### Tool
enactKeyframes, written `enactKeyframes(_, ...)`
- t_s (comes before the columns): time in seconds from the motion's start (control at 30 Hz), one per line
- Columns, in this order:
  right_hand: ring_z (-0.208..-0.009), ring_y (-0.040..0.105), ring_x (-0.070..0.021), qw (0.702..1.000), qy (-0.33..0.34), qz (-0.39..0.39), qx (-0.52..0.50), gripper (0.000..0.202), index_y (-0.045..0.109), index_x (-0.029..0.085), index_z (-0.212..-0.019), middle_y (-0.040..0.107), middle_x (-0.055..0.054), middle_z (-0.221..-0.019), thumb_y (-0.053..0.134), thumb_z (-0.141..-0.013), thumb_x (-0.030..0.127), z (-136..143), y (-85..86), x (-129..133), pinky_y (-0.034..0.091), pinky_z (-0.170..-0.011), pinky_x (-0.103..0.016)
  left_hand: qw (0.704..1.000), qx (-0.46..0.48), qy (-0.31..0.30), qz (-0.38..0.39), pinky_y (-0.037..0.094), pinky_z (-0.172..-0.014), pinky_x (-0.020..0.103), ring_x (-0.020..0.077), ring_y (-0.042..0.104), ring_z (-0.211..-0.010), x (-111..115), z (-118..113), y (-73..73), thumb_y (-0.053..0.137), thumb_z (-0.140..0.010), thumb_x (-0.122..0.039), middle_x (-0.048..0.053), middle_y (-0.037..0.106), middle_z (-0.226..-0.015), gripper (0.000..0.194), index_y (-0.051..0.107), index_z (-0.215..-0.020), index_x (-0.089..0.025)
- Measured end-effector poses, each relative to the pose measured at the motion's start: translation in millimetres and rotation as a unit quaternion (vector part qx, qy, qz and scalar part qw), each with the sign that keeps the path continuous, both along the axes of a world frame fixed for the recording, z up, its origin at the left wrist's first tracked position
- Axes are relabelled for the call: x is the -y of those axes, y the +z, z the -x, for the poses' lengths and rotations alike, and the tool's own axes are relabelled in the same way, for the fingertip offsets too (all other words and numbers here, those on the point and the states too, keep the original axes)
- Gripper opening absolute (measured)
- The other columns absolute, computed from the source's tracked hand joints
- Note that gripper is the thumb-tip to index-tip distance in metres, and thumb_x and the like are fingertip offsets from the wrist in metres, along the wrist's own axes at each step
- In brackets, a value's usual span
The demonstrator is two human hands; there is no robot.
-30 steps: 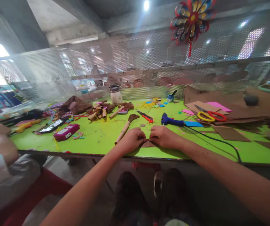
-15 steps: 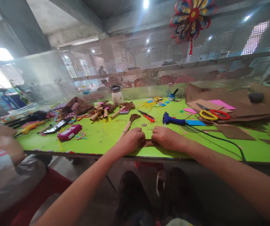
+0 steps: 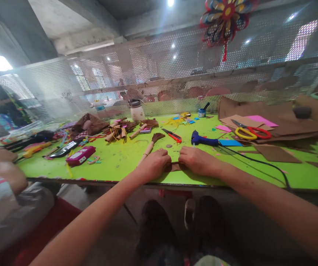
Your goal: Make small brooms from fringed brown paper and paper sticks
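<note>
Near the front edge of the green table [image 3: 131, 166], my left hand [image 3: 157, 162] and my right hand [image 3: 193, 159] pinch the two ends of a strip of brown paper [image 3: 176, 167]. Only its middle shows between them; the fingers cover the ends. A small paper broom [image 3: 149, 147] with a tan handle and dark brown bristles lies just beyond my left hand. A red utility knife [image 3: 172, 135] and a small round disc [image 3: 169, 146] lie ahead of the hands. The blue glue gun [image 3: 203, 139] rests beyond my right hand, its nozzle close to the knuckles.
Scissors [image 3: 249, 132] with yellow and red handles lie on brown paper sheets [image 3: 280, 114] at right. The glue gun's black cord [image 3: 269, 166] runs to the front edge. Paper brooms, scraps and a magenta box [image 3: 80, 156] are at left, beside another person's arm [image 3: 5, 168].
My hands stay almost in place, still pinching the brown paper strip. The view has shifted very slightly, and a person has come into sight at the far left.
</note>
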State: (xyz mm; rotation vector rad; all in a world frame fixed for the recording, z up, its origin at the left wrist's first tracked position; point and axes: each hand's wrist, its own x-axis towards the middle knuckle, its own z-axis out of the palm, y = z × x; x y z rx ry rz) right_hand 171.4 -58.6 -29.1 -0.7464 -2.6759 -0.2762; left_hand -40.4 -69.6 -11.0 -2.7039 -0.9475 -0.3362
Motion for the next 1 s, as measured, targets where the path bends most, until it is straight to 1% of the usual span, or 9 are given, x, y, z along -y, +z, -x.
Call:
enactKeyframes(0.13,-0.070,0.044,-0.0152,1.000,-0.005,-0.003,-0.002,0.015,0.058,0.014,-0.070,0.054,-0.005,-0.073,0.050,-0.083,0.013,0.0,-1.4,-1.3,0.028,-0.061,-0.027,1.000,0.018,-0.001,0.009,0.030,-0.093,0.041,0.0147,0.052,-0.076,-0.7,2.1,-1.4,0.042,-0.088,-0.023,0.003,0.056,-0.077,0.022,0.063,-0.081,-0.019)
enactKeyframes(0.23,-0.071,0.045,-0.0156,1.000,-0.012,-0.008,0.000,0.015,0.058,0.013,-0.072,0.055,-0.006,-0.074,0.050,-0.084,0.013,0.3,-1.4,-0.1,0.029,-0.062,-0.027,1.000,0.004,0.003,-0.012,0.028,-0.095,0.044,0.0147,0.053,-0.075,-0.4,2.5,-1.5,0.043,-0.087,-0.021,0.003,0.056,-0.076,0.022,0.062,-0.076,-0.018)
enactKeyframes(0.3,-0.071,0.045,-0.0160,1.000,-0.015,-0.013,0.003,0.014,0.059,0.013,-0.073,0.055,-0.007,-0.075,0.049,-0.084,0.012,0.5,-1.0,1.6,0.030,-0.063,-0.028,0.999,-0.025,-0.002,-0.034,0.031,-0.093,0.042,0.0152,0.053,-0.075,0.7,2.0,-0.7,0.043,-0.086,-0.018,0.004,0.055,-0.075,0.021,0.060,-0.073,-0.016)
enactKeyframes(0.4,-0.073,0.045,-0.0169,0.999,-0.023,-0.023,0.012,0.013,0.058,0.013,-0.074,0.055,-0.007,-0.076,0.050,-0.083,0.010,0.9,0.0,4.8,0.031,-0.064,-0.029,0.996,-0.066,-0.017,-0.057,0.037,-0.084,0.037,0.0168,0.053,-0.079,4.0,0.5,2.3,0.042,-0.085,-0.014,0.005,0.055,-0.077,0.020,0.058,-0.074,-0.015)
enactKeyframes(0.5,-0.075,0.045,-0.0175,0.999,-0.033,-0.029,0.019,0.012,0.058,0.012,-0.074,0.055,-0.008,-0.077,0.050,-0.082,0.008,1.3,0.7,8.0,0.031,-0.064,-0.029,0.993,-0.090,-0.022,-0.070,0.039,-0.078,0.034,0.0179,0.053,-0.081,8.1,-1.4,6.7,0.042,-0.087,-0.015,0.005,0.055,-0.077,0.019,0.057,-0.076,-0.014)
enactKeyframes(0.63,-0.077,0.045,-0.0178,0.999,-0.031,-0.027,0.027,0.014,0.059,0.012,-0.075,0.055,-0.008,-0.078,0.048,-0.082,0.006,1.6,1.1,11.2,0.032,-0.065,-0.029,0.988,-0.118,-0.040,-0.091,0.039,-0.077,0.034,0.0184,0.053,-0.079,12.5,-5.1,11.7,0.043,-0.087,-0.016,0.005,0.055,-0.075,0.019,0.058,-0.075,-0.014)
enactKeyframes(0.77,-0.078,0.046,-0.0183,0.998,-0.040,-0.031,0.036,0.015,0.059,0.012,-0.075,0.056,-0.008,-0.079,0.048,-0.082,0.006,2.0,2.7,13.2,0.032,-0.064,-0.029,0.985,-0.134,-0.048,-0.101,0.039,-0.078,0.034,0.0191,0.052,-0.078,16.3,-9.2,12.7,0.047,-0.086,-0.015,0.006,0.055,-0.073,0.017,0.059,-0.074,-0.013)
enactKeyframes(0.9,-0.078,0.046,-0.0186,0.998,-0.037,-0.036,0.047,0.014,0.060,0.012,-0.075,0.056,-0.008,-0.077,0.049,-0.081,0.007,2.1,4.0,14.6,0.032,-0.063,-0.030,0.992,-0.105,-0.034,-0.058,0.037,-0.086,0.038,0.0191,0.053,-0.079,16.1,-6.8,11.9,0.047,-0.084,-0.015,0.006,0.056,-0.075,0.017,0.061,-0.073,-0.014)
enactKeyframes(1.0,-0.077,0.046,-0.0185,0.998,-0.033,-0.042,0.042,0.014,0.060,0.012,-0.075,0.055,-0.008,-0.076,0.049,-0.081,0.006,2.1,3.4,14.7,0.032,-0.063,-0.029,0.999,-0.031,0.006,0.037,0.033,-0.091,0.039,0.0158,0.054,-0.075,6.7,-2.3,15.6,0.045,-0.086,-0.022,0.004,0.057,-0.073,0.025,0.063,-0.070,-0.016)
